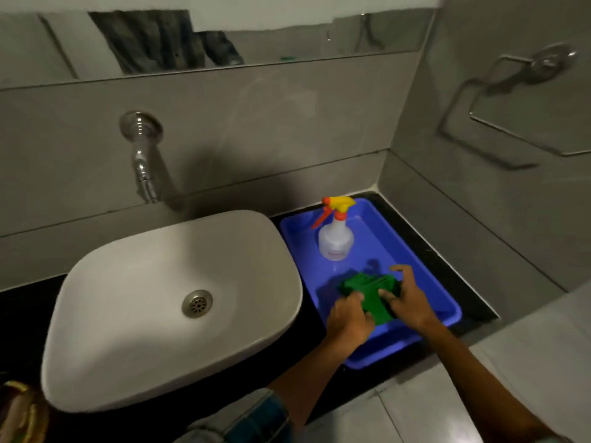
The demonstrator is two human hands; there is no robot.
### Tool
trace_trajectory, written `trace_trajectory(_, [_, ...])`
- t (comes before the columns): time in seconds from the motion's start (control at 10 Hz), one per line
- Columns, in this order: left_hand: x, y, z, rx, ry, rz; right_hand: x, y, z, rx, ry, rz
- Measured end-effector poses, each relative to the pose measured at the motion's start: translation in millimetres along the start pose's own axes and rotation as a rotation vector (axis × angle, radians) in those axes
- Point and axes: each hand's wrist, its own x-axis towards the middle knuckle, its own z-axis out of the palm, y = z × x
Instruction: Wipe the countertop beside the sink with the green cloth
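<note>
A: Green cloth (371, 294)?
B: Bunched, lying inside the blue tray (425, 276), near end, toward the viewer. Not on the desk (473, 282) itself.

A: Hands?
B: Both on the cloth. Left hand (348, 318) curled over its near-left edge, fingers closed onto the fabric. Right hand (407, 302) pressing on the right side, thumb on top of the cloth, fingers spread wider and curving round the far edge. Hard to tell whether lifted or flat on the tray floor; slightly blurred.

A: Tray position?
B: Sitting on the dark desk, just right of the white sink (128, 314), almost touching its rim. Angled, far end near the wall corner.

A: Anything else in the tray?
B: Spray bottle (335, 241), upright at the far end, clear body, orange and yellow trigger head. Apart from the cloth, bare tray floor between.

A: Surroundings?
B: Chrome tap (142, 155) projecting from the grey tiled wall above the sink. Metal towel ring (511, 100) on the right wall. Strip of mirror (287, 43) along the top.
</note>
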Motion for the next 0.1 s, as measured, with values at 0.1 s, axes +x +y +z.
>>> trace_trajectory(0.1, [-2.0,-3.1,10.9,0.307,-0.036,0.019,11.3,19.5,16.9,-0.558,-0.169,0.025])
